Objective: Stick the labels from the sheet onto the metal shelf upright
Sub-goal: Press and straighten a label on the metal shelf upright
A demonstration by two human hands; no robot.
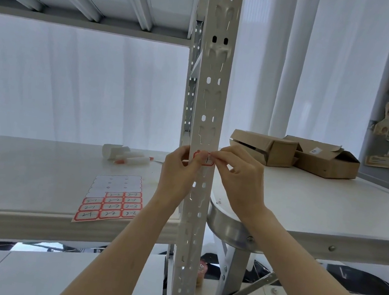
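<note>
Label (pixel 203 159) on upright (pixel 210 99) — between both hands' fingers (pixel 212 155).

Both hands (pixel 180 170) (pixel 239 176) press label (pixel 208 160) onto upright (pixel 211 99).

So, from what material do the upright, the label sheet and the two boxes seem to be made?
Upright: probably painted metal, off-white, with punched slots. Label sheet: paper, glossy white backing where the red-bordered labels are peeled off. Boxes: brown corrugated cardboard, matte, with folded flaps.

Matt painted metal upright (pixel 210 99); glossy shelf board (pixel 34 175); paper label sheet (pixel 112 199).
</note>
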